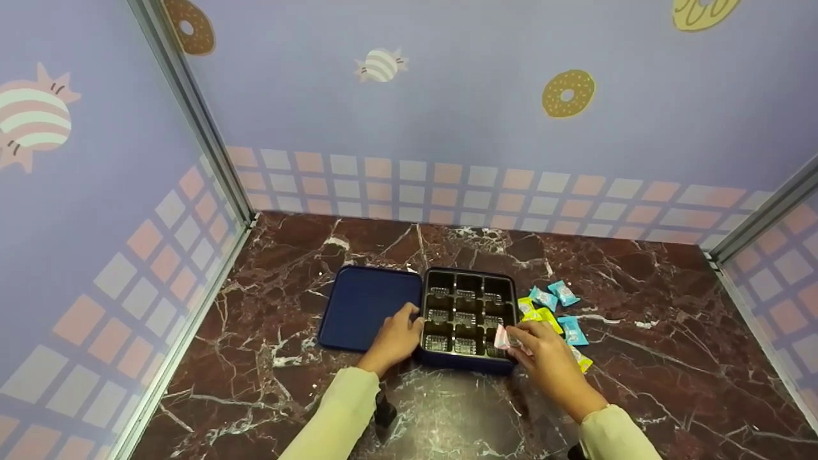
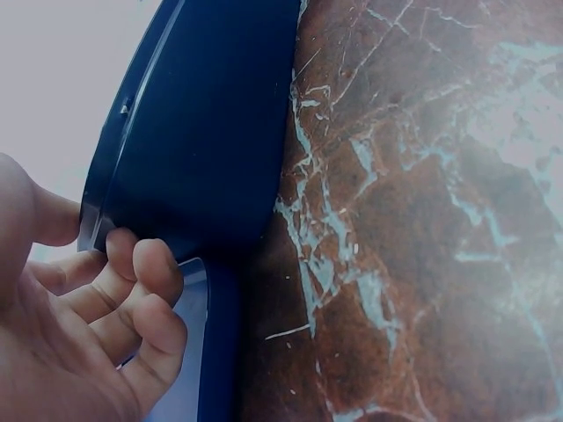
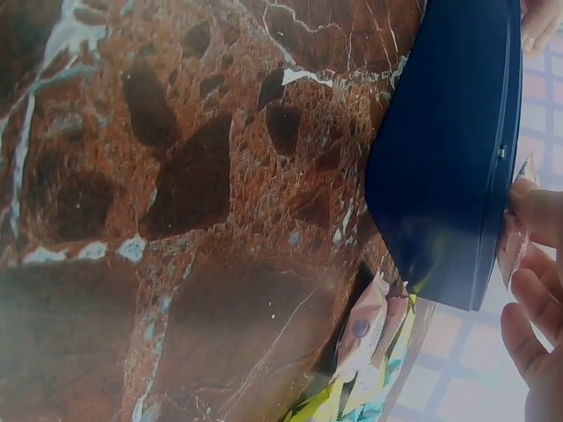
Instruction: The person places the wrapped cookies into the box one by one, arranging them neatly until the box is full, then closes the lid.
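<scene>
A dark blue box (image 1: 465, 363) with a black insert of several compartments stands on the marble table. My left hand (image 1: 395, 337) grips its left wall, with thumb and index finger at the rim (image 2: 95, 198) in the left wrist view. My right hand (image 1: 551, 358) pinches a pink wrapped candy (image 1: 501, 337) over the front right compartment. In the right wrist view that candy (image 3: 512, 251) shows between thumb and fingers beside the box rim. The compartments in sight hold only their ribbed clear bottoms; the front right one is partly hidden by the right hand.
A blue lid (image 1: 367, 306) lies flat against the box's left side. Right of the box lie several wrapped candies, among them a blue one (image 1: 573, 331), a yellow one (image 1: 549, 318) and a pink one (image 3: 361, 327). Patterned panels (image 1: 447, 128) enclose the table's back and sides.
</scene>
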The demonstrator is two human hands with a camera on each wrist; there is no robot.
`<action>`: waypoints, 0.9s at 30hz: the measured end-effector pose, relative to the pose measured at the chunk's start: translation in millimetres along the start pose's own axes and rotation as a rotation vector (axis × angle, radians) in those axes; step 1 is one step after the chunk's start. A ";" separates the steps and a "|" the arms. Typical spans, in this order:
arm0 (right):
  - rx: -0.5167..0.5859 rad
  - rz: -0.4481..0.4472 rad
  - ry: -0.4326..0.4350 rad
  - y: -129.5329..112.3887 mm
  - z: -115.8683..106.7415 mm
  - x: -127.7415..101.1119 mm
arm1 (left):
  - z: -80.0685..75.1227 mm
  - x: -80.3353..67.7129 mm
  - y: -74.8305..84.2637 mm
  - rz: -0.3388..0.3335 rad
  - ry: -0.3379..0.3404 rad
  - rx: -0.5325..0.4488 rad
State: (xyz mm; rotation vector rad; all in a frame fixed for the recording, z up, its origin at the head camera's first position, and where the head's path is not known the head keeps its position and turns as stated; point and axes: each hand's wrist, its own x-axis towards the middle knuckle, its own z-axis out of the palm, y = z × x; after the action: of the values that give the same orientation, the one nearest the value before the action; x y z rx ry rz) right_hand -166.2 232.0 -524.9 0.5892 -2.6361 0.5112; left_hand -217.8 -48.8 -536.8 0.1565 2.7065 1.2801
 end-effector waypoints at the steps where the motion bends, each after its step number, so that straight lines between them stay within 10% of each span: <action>1: -0.004 0.002 -0.006 -0.4 0.1 0.1 | 0.0 -0.2 0.3 -0.001 0.001 -0.001; 27: 0.020 -0.007 -0.058 -5.9 5.9 6.4 | 0.1 0.1 -1.6 -0.004 0.003 -0.001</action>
State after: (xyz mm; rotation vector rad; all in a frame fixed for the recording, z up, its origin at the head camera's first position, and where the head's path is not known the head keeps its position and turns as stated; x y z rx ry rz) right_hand -170.6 222.4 -525.6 0.6281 -2.6859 0.5258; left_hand -217.9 -49.8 -538.2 0.1483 2.7075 1.2814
